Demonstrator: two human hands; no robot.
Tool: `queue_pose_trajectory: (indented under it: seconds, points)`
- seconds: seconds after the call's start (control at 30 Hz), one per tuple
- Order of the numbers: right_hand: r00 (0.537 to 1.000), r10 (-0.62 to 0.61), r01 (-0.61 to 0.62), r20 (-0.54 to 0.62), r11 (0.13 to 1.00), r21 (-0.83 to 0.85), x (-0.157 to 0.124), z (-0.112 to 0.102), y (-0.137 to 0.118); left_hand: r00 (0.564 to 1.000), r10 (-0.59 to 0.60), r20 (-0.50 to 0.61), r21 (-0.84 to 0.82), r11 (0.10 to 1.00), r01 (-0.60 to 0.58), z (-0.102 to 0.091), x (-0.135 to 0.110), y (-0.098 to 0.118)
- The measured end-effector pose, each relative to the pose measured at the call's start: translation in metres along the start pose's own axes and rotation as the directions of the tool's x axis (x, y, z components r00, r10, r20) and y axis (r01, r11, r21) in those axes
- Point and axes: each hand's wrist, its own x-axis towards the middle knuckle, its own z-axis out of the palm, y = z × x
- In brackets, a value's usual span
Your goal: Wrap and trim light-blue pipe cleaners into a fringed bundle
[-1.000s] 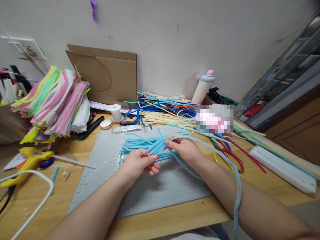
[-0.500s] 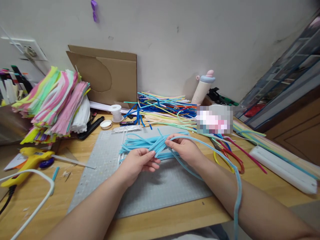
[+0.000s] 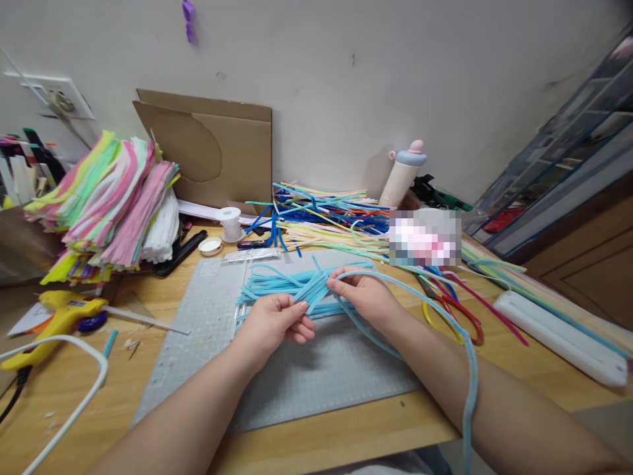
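Head view: your left hand [image 3: 279,326] pinches near edge of crossed blue pipe cleaners [image 3: 315,288], over mat [image 3: 326,376]; your right hand [image 3: 370,297] pinches their right end, long blue strand [image 3: 473,376] looping right and near. Hands slightly apart. Blue pile [image 3: 267,285] just beyond; scissors [image 3: 479,330] right, glue gun [image 3: 74,308] left.

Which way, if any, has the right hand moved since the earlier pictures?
No: the right hand shows no visible shift against the grey mat.

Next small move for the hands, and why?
I'd likely draw the long blue strip snug with the right hand: it arcs slack across the right forearm, while the left hand holds the crossed blue strips.
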Motion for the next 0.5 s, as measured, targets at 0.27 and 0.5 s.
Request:
queue_pose_trajectory:
  seconds: [0.27, 0.5]
  points:
    - [0.999, -0.005, 0.005, 0.041, 1.0, -0.007, 0.0018, -0.0016, 0.0011, 0.999, 0.016, -0.052, 0.038, 0.999, -0.014, -0.0025, 0.0007, 0.0003]
    - [0.986, -0.071, 0.095, 0.153, 0.983, -0.156, -0.0051, 0.0018, -0.0075, 0.967, 0.241, -0.077, 0.209, 0.953, -0.221, -0.0028, 0.0008, 0.0007]
